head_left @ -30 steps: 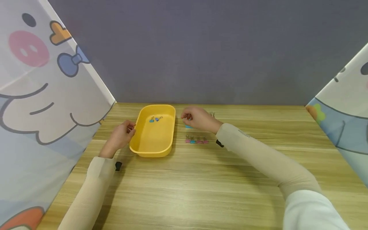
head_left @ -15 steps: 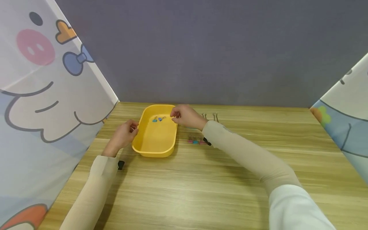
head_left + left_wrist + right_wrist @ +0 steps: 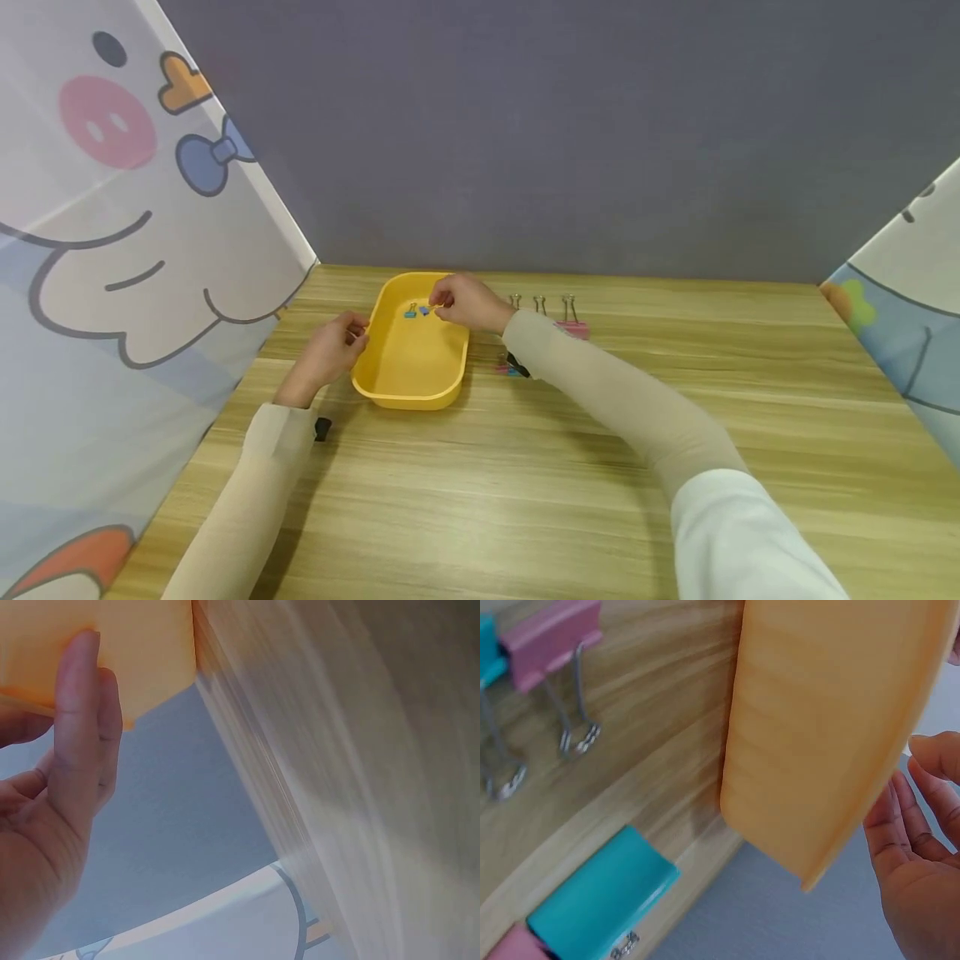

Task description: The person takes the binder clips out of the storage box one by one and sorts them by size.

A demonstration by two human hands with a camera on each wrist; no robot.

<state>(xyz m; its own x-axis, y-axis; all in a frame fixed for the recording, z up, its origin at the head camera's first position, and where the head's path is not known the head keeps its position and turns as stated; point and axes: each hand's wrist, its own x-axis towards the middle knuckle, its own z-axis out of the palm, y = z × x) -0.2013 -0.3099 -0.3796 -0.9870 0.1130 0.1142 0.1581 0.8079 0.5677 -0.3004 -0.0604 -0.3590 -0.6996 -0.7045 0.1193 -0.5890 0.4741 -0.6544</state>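
Note:
A yellow plastic tray point(image 3: 411, 403) stands on the table, with my left hand point(image 3: 330, 350) at its left rim. In the left wrist view, straight fingers point(image 3: 77, 712) lie along the tray's outer wall and the thumb is at the rim, pinching it. Over the tray's far right part is my right hand point(image 3: 468, 302), fingertips close together; whether they hold anything is hidden. Beneath them, a teal binder clip point(image 3: 410, 314) and a purple-blue binder clip point(image 3: 424, 311) lie in the tray. The right wrist view shows this hand point(image 3: 922, 847) beyond the tray wall.
Right of the tray, a back row of larger binder clips includes a pink binder clip point(image 3: 573, 329). Small binder clips point(image 3: 513, 372) lie nearer, partly behind the right wrist. A large teal binder clip point(image 3: 604, 892) shows in the right wrist view. A grey wall point(image 3: 562, 150) rises behind the table.
My right hand has moved left, from above the clips on the table to over the tray, uncovering part of the back row. The left hand stays at the rim. The head view has shifted slightly.

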